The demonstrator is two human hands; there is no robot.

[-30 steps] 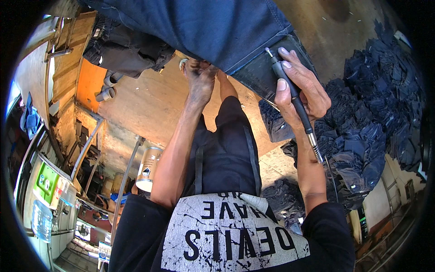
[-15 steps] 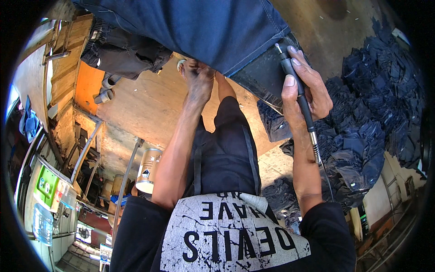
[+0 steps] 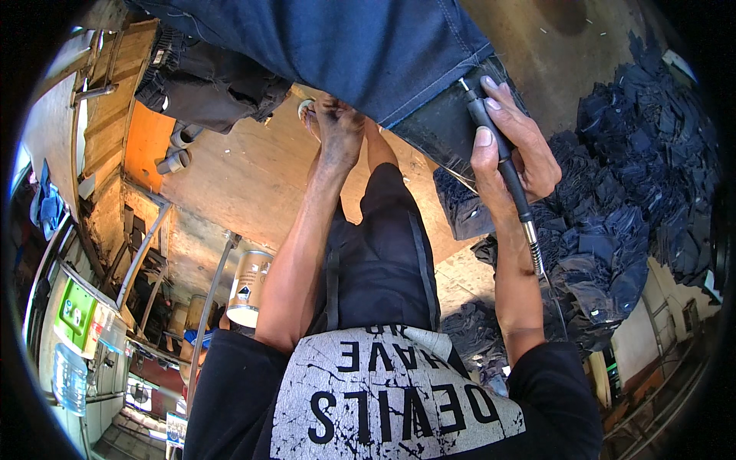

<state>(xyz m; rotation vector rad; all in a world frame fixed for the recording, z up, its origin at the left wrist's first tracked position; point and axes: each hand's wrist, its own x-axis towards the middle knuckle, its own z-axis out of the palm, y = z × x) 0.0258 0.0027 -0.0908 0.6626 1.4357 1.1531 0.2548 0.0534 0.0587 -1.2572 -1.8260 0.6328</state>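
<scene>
My right hand is closed round a black rotary tool handpiece, its thin metal tip pointing up and away. That tip sits beside the stitched hem of a dark blue denim garment. The garment lies over a dark board, whose end sticks out past the hem. Below the garment's near edge, my left hand is closed with curled fingers. What it grips is hidden. Just left of it shows a small round thing with a pale rim, too unclear to name.
Dark cloth pieces are heaped high on the right. A black garment with a gathered waist lies at upper left. Below it are slippers, a metal pole and a cylindrical can. A wooden floor spreads beneath.
The tool's tip has shifted slightly left and away from me along the hem. My right hand has tilted a little with it. The left hand stays in nearly the same place.
</scene>
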